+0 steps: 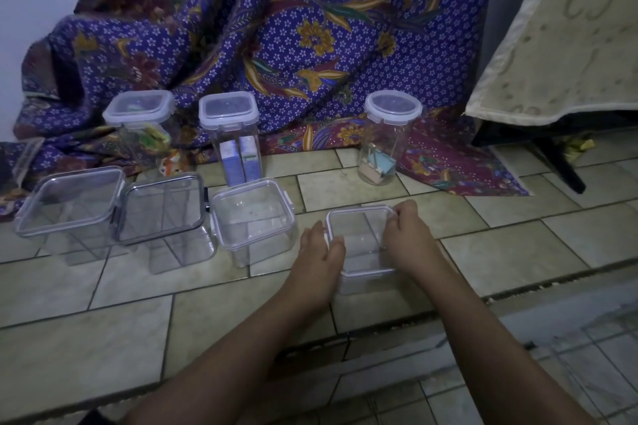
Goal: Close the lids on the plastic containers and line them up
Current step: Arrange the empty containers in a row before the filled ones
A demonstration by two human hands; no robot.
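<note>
A small clear square container (pixel 362 245) with a white-rimmed lid stands on the tiled floor in front of me. My left hand (pixel 321 252) grips its left side, thumb lying across the lid. My right hand (pixel 407 238) holds its right edge with curled fingers. To the left stands a row of three clear square containers with lids on: one at the far left (pixel 69 203), a dark-rimmed one (pixel 162 214), and a white-rimmed one (pixel 253 217). Behind stand three tall lidded jars: left (pixel 139 121), middle (pixel 229 128), and a round one (pixel 388 134).
A purple patterned cloth (pixel 276 28) drapes over something behind the jars and spreads onto the floor. A beige cloth-covered table (pixel 559 45) with a dark leg stands at the right. A step edge (pixel 379 331) crosses the tiled floor below my arms.
</note>
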